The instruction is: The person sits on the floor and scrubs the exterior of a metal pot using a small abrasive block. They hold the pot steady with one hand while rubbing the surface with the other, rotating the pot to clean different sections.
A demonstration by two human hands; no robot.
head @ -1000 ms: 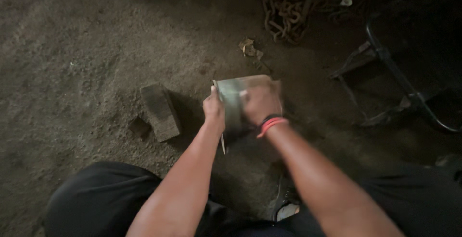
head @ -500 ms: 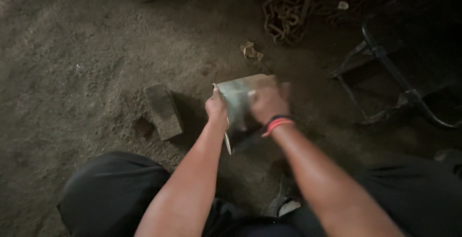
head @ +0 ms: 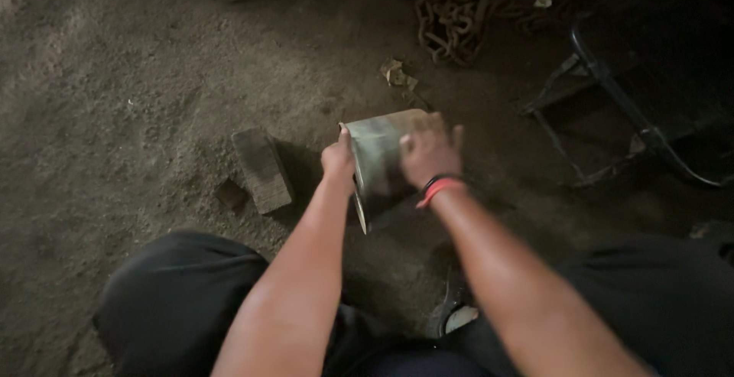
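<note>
Over the dirt floor [head: 115,117], I see the left hand [head: 338,159] pinching the metal sheet's [head: 378,147] edge, the right hand [head: 430,151] pressed flat on it; it looks stiff, thin, sharp-edged.

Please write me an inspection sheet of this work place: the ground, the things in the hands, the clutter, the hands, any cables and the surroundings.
Surface: dirt floor, sandy and uneven.
Job's things: bent metal sheet, greyish, held off the ground.
Clutter: wooden block beside the sheet; crumpled scrap.
Grippers: left hand grips the sheet's left edge; right hand lies on its face.
Cables: nothing seen.
Surroundings: rusty chain; dark metal frame; person's dark trousers.
</note>
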